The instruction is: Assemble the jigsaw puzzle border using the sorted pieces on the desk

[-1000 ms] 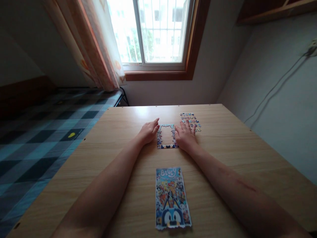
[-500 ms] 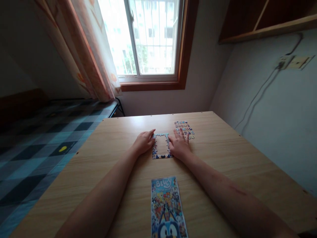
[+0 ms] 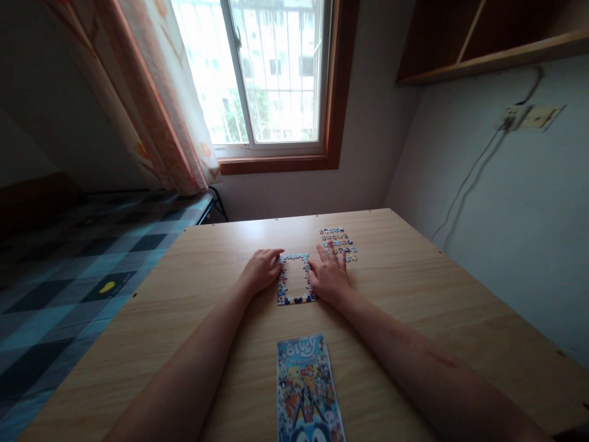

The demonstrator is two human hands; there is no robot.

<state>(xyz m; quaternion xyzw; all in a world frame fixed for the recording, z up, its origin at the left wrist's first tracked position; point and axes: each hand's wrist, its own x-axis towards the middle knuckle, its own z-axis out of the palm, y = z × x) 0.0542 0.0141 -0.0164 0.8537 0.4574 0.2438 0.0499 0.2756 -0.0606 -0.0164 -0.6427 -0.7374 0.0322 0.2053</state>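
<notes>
A small rectangular jigsaw frame (image 3: pixel 295 299), only its border assembled, lies on the wooden table (image 3: pixel 414 294). My left hand (image 3: pixel 261 269) rests against its left edge with fingers loosely curled, tips touching the top left corner. My right hand (image 3: pixel 328 274) lies flat against the right edge, fingers spread. Neither hand holds anything. Beyond my right hand sits a patch of loose puzzle pieces (image 3: pixel 338 242). A colourful reference picture card (image 3: pixel 307 390) lies near me, cut off by the bottom of the view.
A bed with a blue checked cover (image 3: pixel 69 270) stands to the left of the table. Window and orange curtain (image 3: pixel 151 104) lie behind the table. A wall with a socket and cable (image 3: pixel 519 116) runs along the right. A wooden shelf (image 3: pixel 483 49) hangs above.
The camera has tilted up and shifted, so everything sits lower in view. My left fingers have curled in slightly at the frame's corner. Both hands stay at the frame's sides.
</notes>
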